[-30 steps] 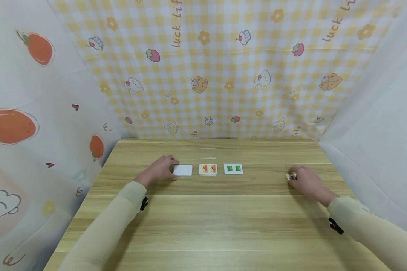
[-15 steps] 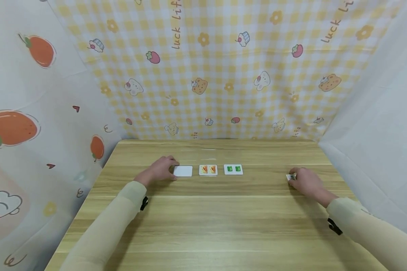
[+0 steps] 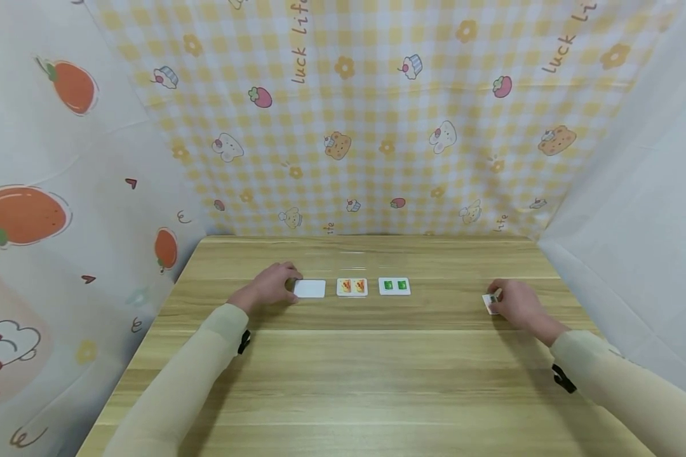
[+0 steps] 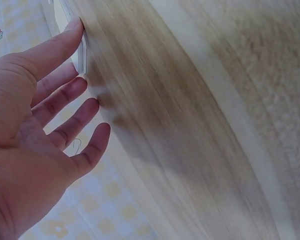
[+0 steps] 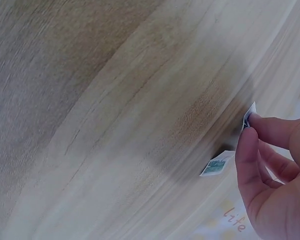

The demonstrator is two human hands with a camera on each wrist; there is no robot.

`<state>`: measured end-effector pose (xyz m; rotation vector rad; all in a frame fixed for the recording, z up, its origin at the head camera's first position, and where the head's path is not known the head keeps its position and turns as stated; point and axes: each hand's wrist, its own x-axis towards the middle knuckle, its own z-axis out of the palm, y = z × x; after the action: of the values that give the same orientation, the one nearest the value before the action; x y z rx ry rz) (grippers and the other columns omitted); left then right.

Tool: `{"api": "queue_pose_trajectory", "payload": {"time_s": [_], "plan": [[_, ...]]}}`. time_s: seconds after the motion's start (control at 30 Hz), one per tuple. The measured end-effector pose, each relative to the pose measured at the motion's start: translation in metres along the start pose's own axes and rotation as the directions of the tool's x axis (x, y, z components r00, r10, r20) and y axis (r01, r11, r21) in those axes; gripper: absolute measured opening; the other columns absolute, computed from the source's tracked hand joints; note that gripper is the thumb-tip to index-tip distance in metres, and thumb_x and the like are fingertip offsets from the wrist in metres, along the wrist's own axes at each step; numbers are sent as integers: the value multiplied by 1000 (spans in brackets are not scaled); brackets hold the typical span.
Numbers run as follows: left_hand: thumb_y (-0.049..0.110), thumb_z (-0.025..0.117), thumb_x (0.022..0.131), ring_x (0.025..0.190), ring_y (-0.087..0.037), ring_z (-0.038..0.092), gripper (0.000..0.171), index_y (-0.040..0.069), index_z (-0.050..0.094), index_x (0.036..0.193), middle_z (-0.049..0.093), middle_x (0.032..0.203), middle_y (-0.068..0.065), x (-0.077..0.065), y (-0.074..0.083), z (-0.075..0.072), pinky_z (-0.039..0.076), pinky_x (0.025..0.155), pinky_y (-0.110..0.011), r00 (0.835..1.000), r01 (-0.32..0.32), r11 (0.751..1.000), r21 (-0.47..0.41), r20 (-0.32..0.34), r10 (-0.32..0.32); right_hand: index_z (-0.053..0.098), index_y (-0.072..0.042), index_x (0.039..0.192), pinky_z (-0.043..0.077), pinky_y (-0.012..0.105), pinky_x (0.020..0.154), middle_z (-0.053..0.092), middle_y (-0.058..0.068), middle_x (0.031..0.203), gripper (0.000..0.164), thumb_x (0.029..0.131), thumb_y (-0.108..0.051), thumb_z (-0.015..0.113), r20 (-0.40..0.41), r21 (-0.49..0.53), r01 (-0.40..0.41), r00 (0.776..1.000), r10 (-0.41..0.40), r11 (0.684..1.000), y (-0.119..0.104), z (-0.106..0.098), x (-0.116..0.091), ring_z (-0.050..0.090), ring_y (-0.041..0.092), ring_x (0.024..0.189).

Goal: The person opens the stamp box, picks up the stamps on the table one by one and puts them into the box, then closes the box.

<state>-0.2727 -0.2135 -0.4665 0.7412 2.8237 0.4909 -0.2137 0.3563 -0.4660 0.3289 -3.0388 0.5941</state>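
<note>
At the left, my left hand [image 3: 271,284] grips the near and far sides of a stack of blank white cards [image 3: 310,289]; its other fingers spread loosely in the left wrist view. Right of that stack lie a card with two orange pictures [image 3: 352,287] and a card with two green pictures [image 3: 394,286]. Farther right, my right hand [image 3: 517,303] pinches a small white picture card [image 5: 249,115] between thumb and forefinger, the fingers hiding part of it. A piece of card with a green picture [image 5: 217,164] shows just below the fingertips in the right wrist view.
All the cards are on or close over a wood-grain table [image 3: 343,374]. A yellow checked cloth [image 3: 377,114] hangs behind its far edge. Pale cloths [image 3: 634,190] hang at both sides.
The right hand has tilted its card slightly, so more of the white face shows now. The left hand and the cards in the row have stayed in place.
</note>
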Motion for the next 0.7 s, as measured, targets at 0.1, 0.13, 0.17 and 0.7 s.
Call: {"api": "queue_pose_trajectory", "payload": {"time_s": [0.1, 0.13, 0.17, 0.7], "plan": [[26, 85, 83, 121, -36, 52, 59, 2, 64, 133, 56, 133, -14, 1, -1, 0, 42, 104, -51, 1000, -4, 1000, 8, 0, 4, 70, 3, 103, 45, 35, 55, 67, 9, 78, 27, 78, 1, 78, -3, -1, 3, 1000, -3, 1000, 1, 0, 0, 58, 20, 65], [25, 85, 83, 121, -36, 52, 59, 2, 64, 133, 56, 133, -14, 1, -1, 0, 42, 104, -51, 1000, -5, 1000, 9, 0, 5, 70, 2, 104, 45, 35, 55, 67, 10, 79, 27, 78, 2, 77, 5, 0, -2, 1000, 2, 1000, 2, -1, 0, 58, 20, 65], [25, 85, 83, 121, -37, 52, 59, 2, 64, 133, 56, 133, -15, 1, -1, 0, 42, 104, -51, 1000, -6, 1000, 7, 0, 6, 70, 3, 105, 45, 34, 54, 68, 11, 80, 27, 79, 3, 76, 14, 2, -4, 1000, 4, 1000, 2, -2, -1, 58, 20, 65], [24, 86, 82, 122, -37, 52, 57, 3, 65, 131, 57, 132, -14, 1, -2, 2, 42, 104, -51, 1000, -10, 1000, 0, -11, 10, 71, 4, 108, 44, 32, 49, 70, 6, 76, 23, 86, 1, 69, -34, 69, 50, 998, -48, 996, -11, -17, 2, 54, 13, 49]]}}
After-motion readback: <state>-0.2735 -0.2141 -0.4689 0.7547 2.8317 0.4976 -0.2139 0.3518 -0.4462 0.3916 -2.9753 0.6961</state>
